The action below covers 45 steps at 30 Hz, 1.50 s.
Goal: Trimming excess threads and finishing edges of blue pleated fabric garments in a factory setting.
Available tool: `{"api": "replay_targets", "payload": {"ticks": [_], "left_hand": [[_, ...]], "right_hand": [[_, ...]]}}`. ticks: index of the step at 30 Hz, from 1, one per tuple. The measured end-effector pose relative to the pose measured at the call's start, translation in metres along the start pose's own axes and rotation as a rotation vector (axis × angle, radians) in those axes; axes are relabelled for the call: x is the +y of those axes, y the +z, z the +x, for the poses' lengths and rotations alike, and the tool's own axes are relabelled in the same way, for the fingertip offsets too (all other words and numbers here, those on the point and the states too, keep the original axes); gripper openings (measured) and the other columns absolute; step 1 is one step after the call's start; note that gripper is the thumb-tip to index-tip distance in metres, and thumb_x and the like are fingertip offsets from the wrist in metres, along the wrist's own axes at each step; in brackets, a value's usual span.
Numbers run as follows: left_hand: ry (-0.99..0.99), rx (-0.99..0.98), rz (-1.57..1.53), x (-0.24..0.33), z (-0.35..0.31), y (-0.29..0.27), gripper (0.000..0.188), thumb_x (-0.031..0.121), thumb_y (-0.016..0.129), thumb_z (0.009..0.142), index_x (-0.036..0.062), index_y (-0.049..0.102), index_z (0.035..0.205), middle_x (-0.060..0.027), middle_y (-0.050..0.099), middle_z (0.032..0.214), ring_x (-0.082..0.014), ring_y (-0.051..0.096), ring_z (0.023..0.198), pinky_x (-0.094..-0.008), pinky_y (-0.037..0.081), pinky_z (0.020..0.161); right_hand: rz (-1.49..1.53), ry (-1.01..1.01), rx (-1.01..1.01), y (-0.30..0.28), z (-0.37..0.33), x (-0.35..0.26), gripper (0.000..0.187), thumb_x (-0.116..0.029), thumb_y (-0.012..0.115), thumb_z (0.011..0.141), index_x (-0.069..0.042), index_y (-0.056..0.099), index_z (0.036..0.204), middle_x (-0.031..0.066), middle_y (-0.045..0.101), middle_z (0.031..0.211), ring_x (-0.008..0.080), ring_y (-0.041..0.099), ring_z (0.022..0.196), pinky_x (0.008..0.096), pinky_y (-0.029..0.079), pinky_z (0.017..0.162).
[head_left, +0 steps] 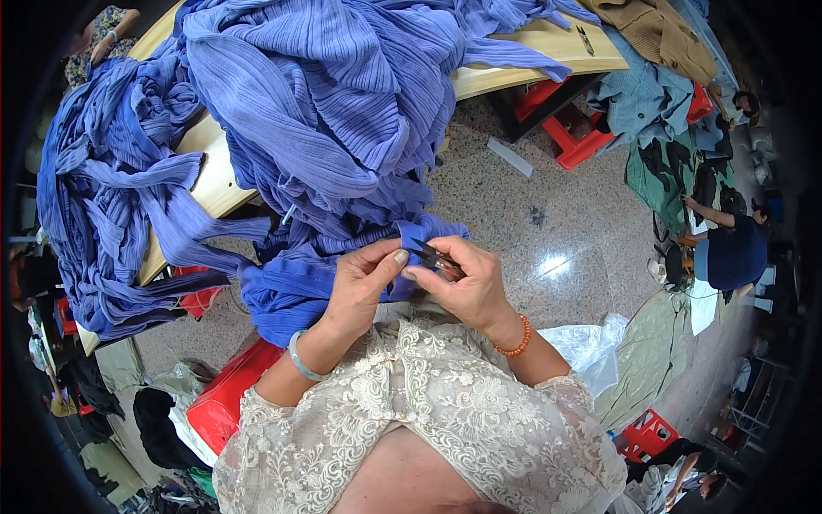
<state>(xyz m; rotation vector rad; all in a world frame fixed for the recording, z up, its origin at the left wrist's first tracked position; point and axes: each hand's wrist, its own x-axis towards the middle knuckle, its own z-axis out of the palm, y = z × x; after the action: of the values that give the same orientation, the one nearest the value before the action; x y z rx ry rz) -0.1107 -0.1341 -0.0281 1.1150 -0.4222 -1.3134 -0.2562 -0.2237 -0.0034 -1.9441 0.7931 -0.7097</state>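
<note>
A blue ribbed knit garment (287,283) lies across my lap, and its edge rises between my hands. My left hand (366,278) pinches that edge between thumb and fingers. In my right hand (467,278) is a pair of small thread snips (438,259), their dark blades pointing left at the pinched cloth. The snips' tips lie close to my left thumb; whether they touch the fabric I cannot tell. The snips' grip is mostly hidden in my curled right fingers.
A large heap of blue ribbed knitwear (300,94) covers much of the wooden table (539,53). Another pair of snips (585,40) rests at its right end. Red plastic stools (572,141) stand beneath. A person (732,248) works at the far right. Clear plastic sheeting (582,353) lies on the floor.
</note>
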Motion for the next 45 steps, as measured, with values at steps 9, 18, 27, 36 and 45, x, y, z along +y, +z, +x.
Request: {"api": "replay_targets", "payload": {"ticks": [9,18,27,36,45], "left_hand": [[0.079,0.025,0.105,0.002,-0.001,-0.011,0.017,0.007,0.061,0.088,-0.0014,0.067,0.102,0.0015,0.061,0.088,-0.0038,0.051,0.074,-0.0180,0.041,0.066],[0.010,-0.045,-0.074,0.014,-0.008,-0.022,0.019,0.009,0.056,0.087,-0.0028,0.063,0.100,0.0003,0.061,0.086,-0.0050,0.052,0.076,-0.0207,0.042,0.070],[0.048,-0.304,-0.169,0.036,-0.030,-0.047,0.014,0.008,0.047,0.083,0.0003,0.056,0.089,-0.0017,0.058,0.088,-0.0065,0.051,0.080,-0.0212,0.039,0.072],[0.136,-0.043,-0.159,0.043,-0.051,-0.089,0.013,0.013,0.049,0.089,0.0019,0.056,0.087,0.0008,0.057,0.079,-0.0044,0.050,0.069,-0.0200,0.039,0.066],[0.076,-0.069,0.073,0.041,-0.053,-0.089,0.028,0.022,0.065,0.088,-0.0005,0.061,0.103,0.0016,0.060,0.092,-0.0035,0.052,0.081,-0.0190,0.042,0.072]], "right_hand": [[0.180,0.148,0.013,-0.007,0.001,0.019,0.009,-0.005,0.061,0.085,0.000,0.063,0.093,-0.0047,0.052,0.065,-0.0002,0.039,0.054,0.0192,0.031,0.046],[0.068,0.135,0.033,-0.027,0.011,0.043,0.021,-0.017,0.058,0.093,0.002,0.064,0.084,-0.0019,0.055,0.072,0.0038,0.046,0.062,0.0196,0.037,0.055],[0.461,-0.138,-0.605,0.017,0.059,-0.009,0.029,-0.015,0.056,0.092,0.002,0.060,0.116,0.0112,0.065,0.107,0.0169,0.061,0.096,0.0272,0.048,0.083],[0.419,0.174,-0.903,0.034,0.067,0.002,0.018,-0.015,0.068,0.084,0.001,0.065,0.092,-0.0052,0.056,0.073,0.0017,0.044,0.064,0.0196,0.035,0.054],[0.482,0.213,-0.756,0.014,0.077,-0.024,0.014,-0.011,0.061,0.089,0.002,0.060,0.093,-0.0072,0.048,0.071,-0.0001,0.039,0.062,0.0167,0.030,0.053]]}}
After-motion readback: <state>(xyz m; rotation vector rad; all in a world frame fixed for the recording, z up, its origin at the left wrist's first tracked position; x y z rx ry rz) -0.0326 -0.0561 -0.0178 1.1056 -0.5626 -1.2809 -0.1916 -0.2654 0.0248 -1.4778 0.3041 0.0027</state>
